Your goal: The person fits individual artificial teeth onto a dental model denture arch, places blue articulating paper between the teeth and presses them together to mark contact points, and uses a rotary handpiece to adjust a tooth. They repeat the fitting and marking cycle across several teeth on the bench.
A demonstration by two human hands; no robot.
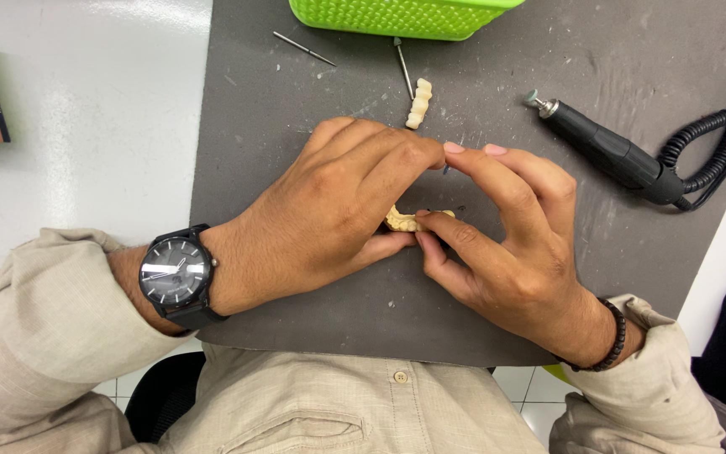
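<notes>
Both hands pinch one pale dental cast (405,220) between them, low over the grey mat (296,109): left hand (329,214) curled round it, right hand (506,244) closed on its near edge. It looks light, stiff and brittle, best held by its thick base. Beyond lie one loose tooth row (419,103), two burs (304,49) and one handpiece (602,150), under one green basket (397,17).

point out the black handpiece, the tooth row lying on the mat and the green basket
black handpiece (602,147), head view, middle of its barrel
tooth row (418,103), head view, middle of the cream strip
green basket (397,17), head view, its mesh front wall
</notes>
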